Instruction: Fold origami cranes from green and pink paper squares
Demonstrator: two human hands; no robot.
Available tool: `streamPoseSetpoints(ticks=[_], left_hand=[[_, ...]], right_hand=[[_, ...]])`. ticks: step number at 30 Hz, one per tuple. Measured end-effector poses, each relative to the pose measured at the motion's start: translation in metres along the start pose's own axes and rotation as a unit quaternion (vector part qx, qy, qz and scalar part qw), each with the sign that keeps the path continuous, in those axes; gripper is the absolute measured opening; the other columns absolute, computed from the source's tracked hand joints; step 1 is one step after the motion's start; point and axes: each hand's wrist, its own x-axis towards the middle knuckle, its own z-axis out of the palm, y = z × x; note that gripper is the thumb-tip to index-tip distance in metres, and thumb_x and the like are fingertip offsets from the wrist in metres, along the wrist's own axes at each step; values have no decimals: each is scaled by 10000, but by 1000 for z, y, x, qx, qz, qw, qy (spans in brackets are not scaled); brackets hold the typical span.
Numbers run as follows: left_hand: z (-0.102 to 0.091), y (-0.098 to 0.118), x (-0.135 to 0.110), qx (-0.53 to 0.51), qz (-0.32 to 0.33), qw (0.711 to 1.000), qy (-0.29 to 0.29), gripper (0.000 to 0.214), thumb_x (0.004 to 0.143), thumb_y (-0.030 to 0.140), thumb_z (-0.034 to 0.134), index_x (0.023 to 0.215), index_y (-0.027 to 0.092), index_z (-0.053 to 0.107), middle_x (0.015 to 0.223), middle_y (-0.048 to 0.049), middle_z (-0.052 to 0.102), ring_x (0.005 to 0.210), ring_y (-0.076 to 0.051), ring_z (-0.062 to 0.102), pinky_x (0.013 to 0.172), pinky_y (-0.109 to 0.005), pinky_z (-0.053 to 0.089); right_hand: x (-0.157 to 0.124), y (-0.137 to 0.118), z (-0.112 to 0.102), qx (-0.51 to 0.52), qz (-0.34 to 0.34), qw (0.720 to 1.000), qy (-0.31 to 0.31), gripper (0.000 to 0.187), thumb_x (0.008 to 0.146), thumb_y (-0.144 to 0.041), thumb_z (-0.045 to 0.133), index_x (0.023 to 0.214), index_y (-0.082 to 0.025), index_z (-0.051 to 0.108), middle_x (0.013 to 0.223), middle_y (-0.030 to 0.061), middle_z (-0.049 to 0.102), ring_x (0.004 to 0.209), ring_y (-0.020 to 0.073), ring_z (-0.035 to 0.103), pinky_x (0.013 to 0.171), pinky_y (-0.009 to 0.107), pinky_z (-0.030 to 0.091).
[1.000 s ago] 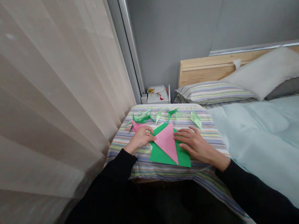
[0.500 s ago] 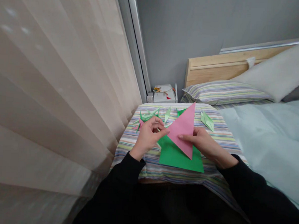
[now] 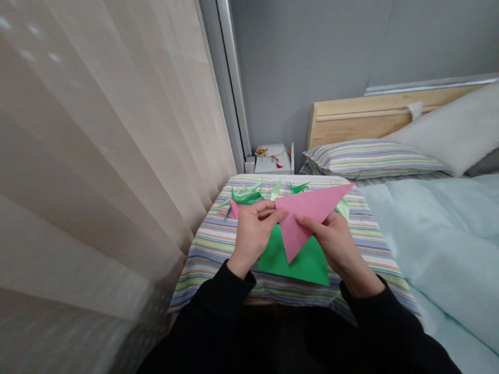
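Note:
A sheet of pink origami paper (image 3: 309,209), folded into a triangle, is held up between both hands. My left hand (image 3: 255,229) pinches its left corner between thumb and fingers. My right hand (image 3: 334,239) grips the lower right edge, thumb on the front and fingers behind. Below it, a green paper sheet (image 3: 287,261) lies on the striped cloth, partly covered by the pink triangle. Beyond my left hand sit folded green paper pieces (image 3: 249,193) and a pink folded piece (image 3: 234,208).
The striped cloth (image 3: 213,246) covers a small table. Light green folded paper (image 3: 343,208) shows behind the triangle's right side. A pleated curtain (image 3: 109,146) hangs close on the left, and a bed with a pale blue quilt (image 3: 447,236) stands on the right. A white stand (image 3: 271,163) is behind.
The pink triangle has turned clockwise, so its long tip now points right instead of up. My left hand has closed on its left corner. The right hand still holds it.

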Motion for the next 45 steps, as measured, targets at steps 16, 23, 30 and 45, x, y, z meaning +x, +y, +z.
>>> streamPoseSetpoints(ticks=[16, 23, 30, 45], left_hand=[[-5, -71, 65, -92, -6, 996, 14, 396, 642, 462, 881, 807, 139, 723, 697, -14, 713, 612, -145, 649, 620, -260, 535], [-4, -79, 62, -100, -48, 993, -36, 450, 686, 543, 855, 829, 144, 704, 689, -19, 721, 609, -173, 681, 620, -289, 573], [-5, -75, 55, -193, -117, 966, -127, 496, 767, 545, 817, 1073, 174, 695, 894, -73, 775, 761, -244, 768, 609, -303, 620], [-5, -75, 53, -229, -116, 956, -143, 520, 658, 314, 949, 1106, 147, 747, 983, -107, 809, 1020, -303, 774, 951, -422, 592]], right_hand=[[100, 29, -20, -25, -111, 993, -18, 361, 669, -483, 833, 723, -211, 603, 519, -43, 587, 453, 103, 496, 469, 248, 391], [91, 39, -15, -93, -119, 987, -55, 343, 716, -486, 800, 658, -185, 646, 534, -21, 568, 457, 103, 455, 452, 259, 338], [90, 37, -18, -77, -110, 990, -38, 412, 739, -551, 792, 617, -190, 636, 509, 2, 600, 441, 120, 500, 458, 275, 382], [98, 42, -15, 3, -83, 996, -20, 628, 620, -442, 898, 1128, -219, 605, 983, 60, 727, 722, 196, 695, 585, 314, 579]])
